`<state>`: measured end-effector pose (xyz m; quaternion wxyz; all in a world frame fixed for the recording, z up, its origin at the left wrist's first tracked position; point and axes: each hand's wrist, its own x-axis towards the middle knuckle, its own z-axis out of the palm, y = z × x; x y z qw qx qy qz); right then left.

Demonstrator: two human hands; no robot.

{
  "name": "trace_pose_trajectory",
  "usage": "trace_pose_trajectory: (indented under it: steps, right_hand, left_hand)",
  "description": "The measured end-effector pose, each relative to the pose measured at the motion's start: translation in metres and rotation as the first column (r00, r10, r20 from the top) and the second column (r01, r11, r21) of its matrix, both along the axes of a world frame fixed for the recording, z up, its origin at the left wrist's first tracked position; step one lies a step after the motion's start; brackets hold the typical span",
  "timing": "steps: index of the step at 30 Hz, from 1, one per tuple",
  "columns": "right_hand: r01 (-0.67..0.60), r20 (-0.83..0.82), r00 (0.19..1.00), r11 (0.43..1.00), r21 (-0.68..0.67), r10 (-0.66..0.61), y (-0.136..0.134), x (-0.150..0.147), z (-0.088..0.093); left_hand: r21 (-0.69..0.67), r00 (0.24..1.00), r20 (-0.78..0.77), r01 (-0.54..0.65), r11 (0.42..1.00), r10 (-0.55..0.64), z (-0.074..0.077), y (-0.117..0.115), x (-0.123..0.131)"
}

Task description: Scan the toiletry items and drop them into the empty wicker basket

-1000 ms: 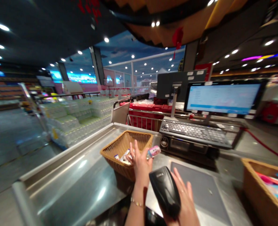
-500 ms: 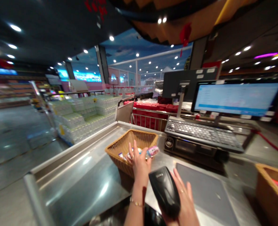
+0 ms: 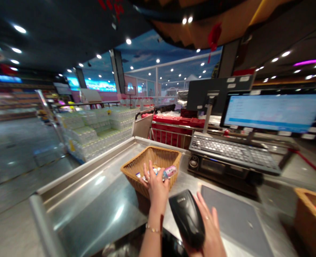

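Observation:
My left hand [image 3: 158,187] is over the near side of a wicker basket [image 3: 131,161]. Between its thumb and fingers is a small clear bottle with a pink label [image 3: 169,172], lying tilted over the basket's right side. Several small packaged items [image 3: 138,175] show inside the basket, partly hidden by my fingers. My right hand [image 3: 210,225] grips a black handheld barcode scanner [image 3: 187,217], whose head points forward. Its thumb is hidden behind the scanner, and the other fingers stretch out along the right side.
The metal counter [image 3: 93,203] has a raised rim along its left. A keyboard [image 3: 233,151] and a lit monitor [image 3: 275,112] stand at the right, behind a grey mat [image 3: 233,217]. Another basket [image 3: 307,214] is at the far right. Beyond are a red-filled cart [image 3: 174,126] and stacked bottle packs [image 3: 93,132].
My left hand has moved slightly left with the bottle, which now lies more over the basket. The right hand and scanner look almost unmoved. The view has shifted a little.

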<state>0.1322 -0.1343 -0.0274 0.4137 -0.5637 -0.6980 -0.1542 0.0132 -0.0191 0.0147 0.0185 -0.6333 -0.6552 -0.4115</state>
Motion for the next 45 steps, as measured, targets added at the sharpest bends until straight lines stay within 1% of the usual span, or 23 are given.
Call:
trace_pose_trajectory:
  steps: [5, 10, 15, 17, 20, 23, 30, 38, 45]
  right_hand:
    - [0.009, -0.042, 0.999, 1.000, -0.009, -0.010, -0.003, -0.003, 0.002]
    - [0.003, -0.053, 0.999, 1.000, -0.023, -0.004, -0.003, -0.003, 0.001]
    - [0.020, -0.008, 1.000, 1.000, 0.014, -0.020, 0.000, 0.001, -0.001]
    - [0.024, -0.017, 1.000, 1.000, 0.005, -0.024, -0.001, 0.001, 0.001]
    - [0.016, -0.067, 0.998, 1.000, -0.025, -0.018, -0.004, 0.000, 0.003]
    - [0.012, -0.090, 0.996, 1.000, -0.023, -0.014, -0.007, 0.000, 0.003]
    - [0.019, -0.093, 0.995, 1.000, -0.006, -0.019, -0.009, 0.003, 0.000]
    - [0.028, -0.085, 0.996, 1.000, -0.012, -0.029, -0.014, 0.009, 0.003]
    - [0.047, -0.093, 0.995, 0.999, -0.010, -0.048, -0.017, 0.015, 0.002]
  left_hand:
    - [-0.030, 0.999, 0.007, -0.052, 0.998, 0.053, -0.004, 0.004, -0.002]
    - [-0.028, 0.998, -0.001, -0.064, 0.998, 0.064, -0.005, 0.005, -0.002]
    - [-0.030, 0.997, -0.020, -0.070, 0.997, 0.069, -0.009, 0.008, 0.000]
    - [-0.035, 0.997, -0.023, -0.072, 0.997, 0.072, -0.009, 0.008, 0.002]
    - [-0.034, 0.998, -0.026, -0.053, 0.998, 0.052, -0.006, 0.004, 0.005]
    - [-0.034, 0.999, -0.026, -0.019, 0.999, 0.018, -0.003, 0.000, 0.006]
    - [-0.020, 0.999, -0.026, 0.019, 1.000, -0.019, -0.002, -0.004, 0.012]
    - [0.003, 0.998, -0.047, 0.048, 0.999, -0.048, 0.000, -0.009, 0.022]
    - [-0.004, 0.995, -0.069, 0.077, 0.997, -0.077, 0.000, -0.011, 0.032]
